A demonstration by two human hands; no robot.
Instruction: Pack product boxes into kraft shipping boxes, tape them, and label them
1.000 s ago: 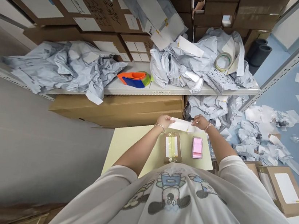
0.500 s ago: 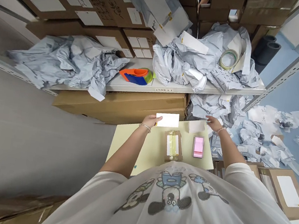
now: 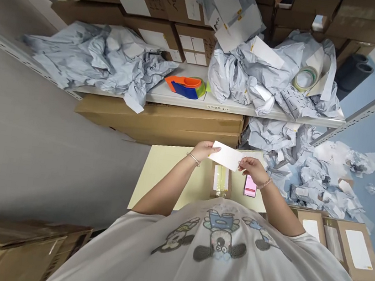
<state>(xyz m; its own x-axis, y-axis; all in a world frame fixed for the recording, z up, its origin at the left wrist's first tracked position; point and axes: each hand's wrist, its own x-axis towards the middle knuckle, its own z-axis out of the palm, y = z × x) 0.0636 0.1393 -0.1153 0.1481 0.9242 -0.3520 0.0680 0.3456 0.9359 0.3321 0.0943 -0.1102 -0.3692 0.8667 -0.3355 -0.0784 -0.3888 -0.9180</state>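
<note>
A white rectangular label (image 3: 227,156) is held up between my two hands, above the far part of the pale yellow tabletop (image 3: 166,170). My left hand (image 3: 204,150) pinches its left end, thumb on top. At its right end, the fingers of my right hand (image 3: 252,166) are closed on the corner. Below the label lies a small taped cardboard box (image 3: 222,182) with a white label and yellowish tape on it; the held label hides part of its far side. A phone with a pink screen (image 3: 250,185) rests right of the box, partly under my right hand.
A metal shelf (image 3: 178,101) beyond the table bears crumpled grey mailing bags (image 3: 98,55), an orange and blue tape dispenser (image 3: 186,86) and a tape roll (image 3: 305,78). A long cardboard box (image 3: 162,123) sits beneath. More bags and paper scraps (image 3: 324,177) litter the floor at right.
My right hand has come left from the table's far right edge and taken the label's right end. My left hand has shifted right with the label, which now tilts down to the right.
</note>
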